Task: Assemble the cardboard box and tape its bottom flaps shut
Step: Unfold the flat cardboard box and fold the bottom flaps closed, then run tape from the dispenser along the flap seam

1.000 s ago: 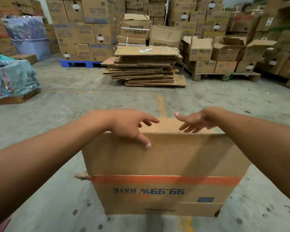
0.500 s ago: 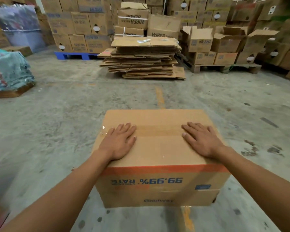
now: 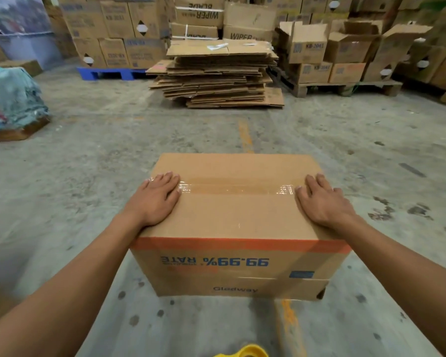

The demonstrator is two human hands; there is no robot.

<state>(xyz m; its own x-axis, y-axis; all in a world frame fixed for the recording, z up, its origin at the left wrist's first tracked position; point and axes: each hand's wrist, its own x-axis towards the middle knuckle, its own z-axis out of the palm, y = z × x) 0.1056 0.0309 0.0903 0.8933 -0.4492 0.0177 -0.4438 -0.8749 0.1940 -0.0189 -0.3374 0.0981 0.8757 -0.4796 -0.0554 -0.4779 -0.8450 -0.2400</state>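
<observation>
A brown cardboard box (image 3: 238,222) stands upside down on the concrete floor, with an orange stripe and inverted blue print on its near side. Its upward-facing flaps are closed, and a strip of clear tape (image 3: 236,188) runs across the seam. My left hand (image 3: 155,199) lies flat on the box's left end, fingers over the tape's end. My right hand (image 3: 323,202) lies flat on the right end, beside the other tape end. Neither hand holds anything.
A yellow object (image 3: 247,352) shows partly at the bottom edge. A stack of flattened cardboard (image 3: 216,76) lies ahead. Pallets of boxes (image 3: 345,55) line the back and right. A wrapped bundle (image 3: 11,99) sits at left. Bare concrete surrounds the box.
The box went from tilted with my hands over its edge to standing flat. My hands then slid apart from the middle of the top to its two ends.
</observation>
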